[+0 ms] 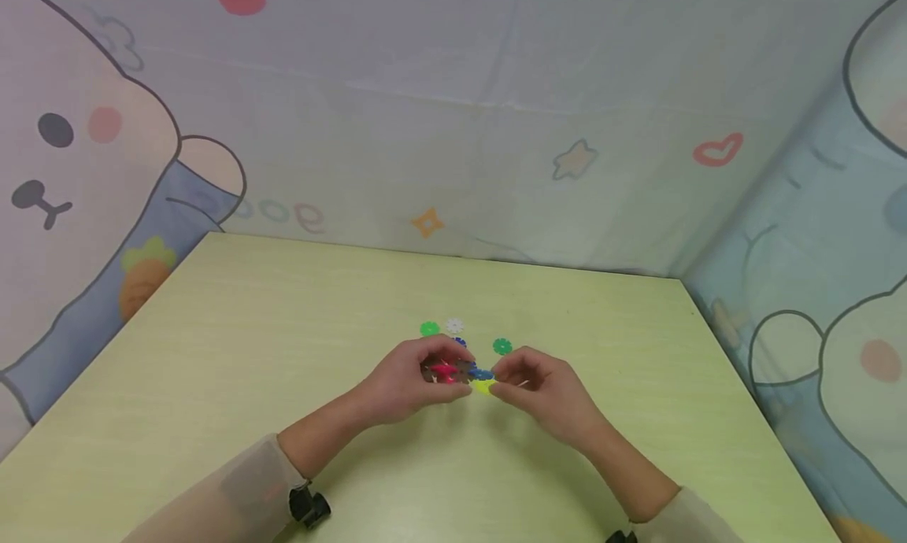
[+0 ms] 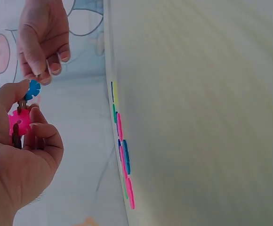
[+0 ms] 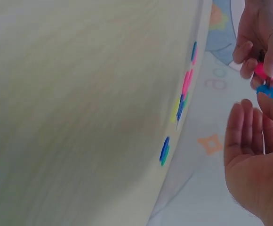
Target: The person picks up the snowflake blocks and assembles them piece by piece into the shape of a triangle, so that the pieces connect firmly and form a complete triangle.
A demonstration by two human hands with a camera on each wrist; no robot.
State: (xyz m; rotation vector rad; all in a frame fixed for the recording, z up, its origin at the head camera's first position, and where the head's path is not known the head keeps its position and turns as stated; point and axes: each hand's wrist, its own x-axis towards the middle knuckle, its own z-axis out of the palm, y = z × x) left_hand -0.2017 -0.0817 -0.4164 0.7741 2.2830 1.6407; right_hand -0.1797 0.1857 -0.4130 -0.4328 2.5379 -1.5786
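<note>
My left hand holds a cluster of joined notched plastic discs between curled fingers and thumb. In it are a pink disc, brown discs set edge-on and a blue disc at the end toward the other hand. My right hand comes from the right, its thumb and forefinger pinching the outer edge of the blue disc; its other fingers are loosely bent. Both hands are raised above the table. Part of the cluster is hidden behind the left fingers.
On the pale table lie loose discs: light green, white, dark blue, green and yellow. Pink discs also show in the wrist views. A printed cloth hangs behind the table.
</note>
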